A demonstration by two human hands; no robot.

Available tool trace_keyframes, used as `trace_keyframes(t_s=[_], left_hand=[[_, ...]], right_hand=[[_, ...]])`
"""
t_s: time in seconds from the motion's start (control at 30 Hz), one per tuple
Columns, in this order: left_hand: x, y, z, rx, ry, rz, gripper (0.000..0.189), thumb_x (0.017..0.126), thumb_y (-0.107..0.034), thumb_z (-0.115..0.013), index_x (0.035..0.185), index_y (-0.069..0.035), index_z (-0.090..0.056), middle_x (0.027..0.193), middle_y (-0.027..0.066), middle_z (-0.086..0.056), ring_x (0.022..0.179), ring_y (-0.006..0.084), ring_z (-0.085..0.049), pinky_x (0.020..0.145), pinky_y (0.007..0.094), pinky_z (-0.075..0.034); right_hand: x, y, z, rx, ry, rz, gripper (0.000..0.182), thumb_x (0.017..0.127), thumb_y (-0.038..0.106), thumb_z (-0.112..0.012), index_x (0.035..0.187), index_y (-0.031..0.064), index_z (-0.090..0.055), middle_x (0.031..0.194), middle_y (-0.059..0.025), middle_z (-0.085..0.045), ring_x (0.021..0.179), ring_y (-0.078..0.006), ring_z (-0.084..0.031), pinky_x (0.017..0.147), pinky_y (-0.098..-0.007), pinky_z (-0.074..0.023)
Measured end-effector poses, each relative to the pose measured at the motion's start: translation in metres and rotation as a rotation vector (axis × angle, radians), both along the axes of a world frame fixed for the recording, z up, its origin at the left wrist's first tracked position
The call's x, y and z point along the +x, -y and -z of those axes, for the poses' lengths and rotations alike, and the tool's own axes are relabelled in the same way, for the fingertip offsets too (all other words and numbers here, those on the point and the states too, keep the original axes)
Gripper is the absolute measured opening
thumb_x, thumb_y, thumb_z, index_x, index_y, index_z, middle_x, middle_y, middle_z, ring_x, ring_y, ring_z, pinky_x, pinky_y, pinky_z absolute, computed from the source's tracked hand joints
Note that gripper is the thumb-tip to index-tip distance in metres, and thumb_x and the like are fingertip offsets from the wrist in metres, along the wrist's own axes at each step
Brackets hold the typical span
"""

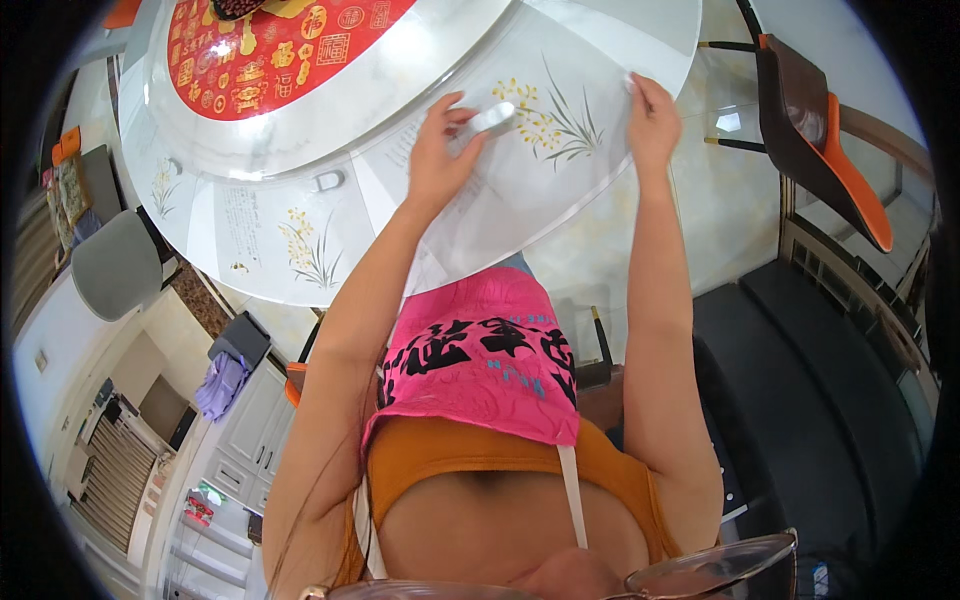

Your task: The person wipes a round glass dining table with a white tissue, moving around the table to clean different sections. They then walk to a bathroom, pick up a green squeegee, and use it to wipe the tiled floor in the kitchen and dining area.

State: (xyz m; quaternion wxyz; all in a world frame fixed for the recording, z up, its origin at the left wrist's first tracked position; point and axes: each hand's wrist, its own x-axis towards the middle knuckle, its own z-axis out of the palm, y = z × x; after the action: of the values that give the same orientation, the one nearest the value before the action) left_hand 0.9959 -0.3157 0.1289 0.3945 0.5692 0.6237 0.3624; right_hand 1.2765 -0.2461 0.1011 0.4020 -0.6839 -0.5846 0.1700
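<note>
A round table [330,289] under a clear, flower-printed cover [450,247] lies before me. Over the cover, my left hand [450,146] has its fingers curved and parted beside a small white oblong object [493,117]. Whether the hand grips this object or only touches it, I cannot tell. At the table's right edge, my right hand [652,120] has thumb and forefinger pinched together, with a small whitish thing at the fingertips that is too small to make out. Another small white and grey object [328,180] lies on the cover left of my left hand.
A raised white turntable [300,142] with a red, gold-patterned mat [262,67] and a dark bowl [236,7] takes up the table's far side. An orange and brown chair [802,120] stands right, a grey chair [116,262] left. A black sofa [810,375] is at lower right.
</note>
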Motion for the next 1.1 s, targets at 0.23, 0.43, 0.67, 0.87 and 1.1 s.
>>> trace_keyframes(t_s=[0.23,0.43,0.67,0.87,1.1], left_hand=[[-0.072,0.055,0.014,0.127,-0.199,-0.125,0.053,0.08,-0.008,-0.072,0.126,-0.002,-0.047,0.109,0.0116,-0.062,0.095,0.0247,-0.06,0.085,0.0338,-0.049],[-0.079,0.059,0.043,0.248,-0.468,-0.098,0.038,0.085,-0.006,-0.062,0.12,-0.001,-0.051,0.111,0.0175,-0.056,0.1,0.0334,-0.053,0.087,0.0397,-0.044],[-0.074,0.053,0.041,0.285,-0.528,-0.026,0.038,0.085,-0.005,-0.06,0.121,0.0,-0.05,0.113,0.0183,-0.056,0.101,0.0352,-0.051,0.088,0.0407,-0.042],[-0.075,0.057,0.042,0.279,-0.53,-0.045,0.038,0.084,-0.003,-0.059,0.121,-0.001,-0.049,0.112,0.0181,-0.056,0.101,0.0354,-0.051,0.089,0.0414,-0.041],[-0.077,0.057,0.041,0.294,-0.499,-0.062,0.038,0.084,-0.003,-0.06,0.121,-0.001,-0.049,0.112,0.0182,-0.056,0.1,0.0351,-0.051,0.087,0.0409,-0.042]], right_hand=[[-0.127,0.076,0.016,0.022,0.124,-0.418,0.028,0.083,0.0,-0.053,0.107,0.0062,-0.066,0.113,-0.0095,-0.064,0.107,-0.0282,-0.058,0.091,-0.036,-0.0475],[-0.087,0.115,0.01,0.014,0.138,-0.713,0.033,0.079,-0.002,-0.053,0.108,0.0046,-0.065,0.114,-0.0102,-0.064,0.109,-0.0276,-0.058,0.095,-0.0378,-0.0466],[-0.087,-0.055,0.034,0.171,0.179,-0.077,0.03,0.089,0.004,-0.05,0.117,0.004,-0.062,0.122,-0.0107,-0.061,0.115,-0.0296,-0.055,0.098,-0.0365,-0.0434],[-0.148,0.007,0.019,0.075,0.16,-0.451,0.038,0.087,0.0,-0.047,0.123,0.0061,-0.058,0.127,-0.0122,-0.057,0.12,-0.0292,-0.052,0.102,-0.0361,-0.0415],[-0.083,0.095,0.006,-0.065,0.27,-0.874,0.039,0.087,0.0,-0.043,0.124,0.0032,-0.057,0.129,-0.0125,-0.056,0.124,-0.0278,-0.049,0.108,-0.0404,-0.0348]])
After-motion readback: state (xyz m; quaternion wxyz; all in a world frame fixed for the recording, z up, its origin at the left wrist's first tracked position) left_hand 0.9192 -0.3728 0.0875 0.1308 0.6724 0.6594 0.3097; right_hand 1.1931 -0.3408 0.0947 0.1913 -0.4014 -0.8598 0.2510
